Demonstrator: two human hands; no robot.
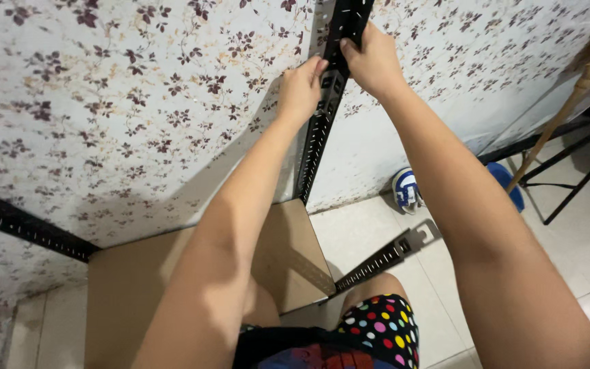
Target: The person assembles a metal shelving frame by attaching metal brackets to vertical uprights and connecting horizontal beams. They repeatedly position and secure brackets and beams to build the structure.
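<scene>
Hands on black slotted metal upright (pixel 322 116), standing against floral wallpaper (pixel 138 102) at far centre of scene. Left hand (pixel 300 89) pinching upright's edge where two lengths appear to meet, fingers curled closed onto it; right hand (pixel 371 61) just above, wrapped shut around the upper length. Probably stiff steel angle: rigid, fairly light for its length, hard thin edges, rows of slots giving little smooth surface, so best taken around the flat flanges, away from the joint and clear of pinching. Brown shelf board (pixel 172 273) lying low and near, its far right corner meeting foot of upright. Second black slotted rail (pixel 380 260) resting on pale tiled floor (pixel 568 239), right of board, near a knee and polka-dot shorts (pixel 380 328). Another black rail (pixel 22 225) running across wall at left. Blue-and-white shoe (pixel 406 190) by wall base at right, blue object (pixel 507 181) just beyond it, wooden stick (pixel 554 130) and black folding frame (pixel 582 171) further right. Both forearms crowding the view of board.
</scene>
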